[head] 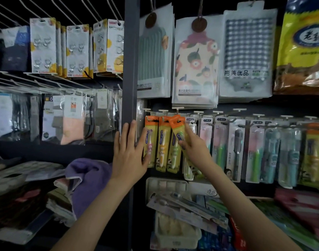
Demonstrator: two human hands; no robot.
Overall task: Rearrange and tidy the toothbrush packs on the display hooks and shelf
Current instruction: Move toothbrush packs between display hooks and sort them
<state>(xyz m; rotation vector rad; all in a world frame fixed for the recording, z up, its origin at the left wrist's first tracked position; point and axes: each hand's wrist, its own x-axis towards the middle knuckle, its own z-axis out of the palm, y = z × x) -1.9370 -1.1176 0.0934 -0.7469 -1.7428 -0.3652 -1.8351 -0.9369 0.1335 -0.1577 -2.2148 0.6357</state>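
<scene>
Orange-topped packs point(163, 147): three hanging, fourth pack point(176, 127) tilted, pinched by right fingers point(188, 134); left fingers point(126, 134) straight, apart.

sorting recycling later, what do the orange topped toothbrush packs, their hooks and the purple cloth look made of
Orange-topped toothbrush packs: printed card with a clear glossy plastic blister, going by the sheen over the brushes. Hooks: pale, thin, probably coated metal wire or plastic; too small to tell. Purple cloth: soft matte towelling, judging by its limp folds and fuzzy surface.
</scene>
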